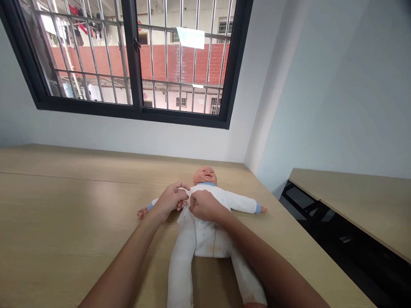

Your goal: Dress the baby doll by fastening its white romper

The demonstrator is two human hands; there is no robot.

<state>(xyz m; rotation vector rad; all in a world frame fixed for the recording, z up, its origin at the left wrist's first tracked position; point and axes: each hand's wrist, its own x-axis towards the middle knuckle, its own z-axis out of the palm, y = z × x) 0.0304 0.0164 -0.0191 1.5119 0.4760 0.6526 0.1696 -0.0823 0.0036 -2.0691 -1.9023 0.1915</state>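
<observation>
A baby doll (205,175) lies on its back on the wooden table (64,214), head toward the window. It wears a white one-piece suit (205,237) with blue cuffs and collar. My left hand (170,199) pinches the suit's cloth at the doll's chest, fingers closed on it. My right hand (204,205) is curled on the cloth just beside it, at the chest's middle. Both forearms reach in from the bottom edge. The doll's arms are spread sideways and its legs point toward me.
A black-framed barred window (135,60) fills the wall behind the table. The table's right edge (308,252) drops to a dark gap, beyond which stands a second wooden table (353,201). A white wall corner (257,141) is at the right.
</observation>
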